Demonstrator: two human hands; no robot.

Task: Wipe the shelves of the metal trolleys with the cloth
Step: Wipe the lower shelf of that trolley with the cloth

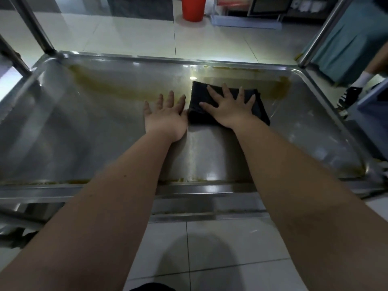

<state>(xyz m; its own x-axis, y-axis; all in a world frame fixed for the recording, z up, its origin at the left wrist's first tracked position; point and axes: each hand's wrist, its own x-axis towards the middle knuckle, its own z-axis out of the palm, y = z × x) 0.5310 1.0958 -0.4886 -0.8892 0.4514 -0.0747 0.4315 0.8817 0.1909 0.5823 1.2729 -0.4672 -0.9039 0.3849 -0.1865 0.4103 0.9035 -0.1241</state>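
Two bare forearms reach over the metal trolley shelf [84, 127] in the head view. The right grip [228, 108], fingers straight and spread, presses flat on the folded black cloth [198, 91], which lies near the shelf's far rim amid a yellowish smear [109, 85]. The left grip [165, 114], released and flat, rests on bare metal just beside the cloth.

The left hand [165, 116] and the right hand [228, 108] are seen uncovered, with short, broad fingers. The left forearm [105, 206] and the right forearm [294, 175] are shown bare from the wrists to the near edge. A few small dark specks are scattered on the left forearm. Between the arms, at the near edge, a strip of black clothing [153, 287] is glimpsed; its kind cannot be told.
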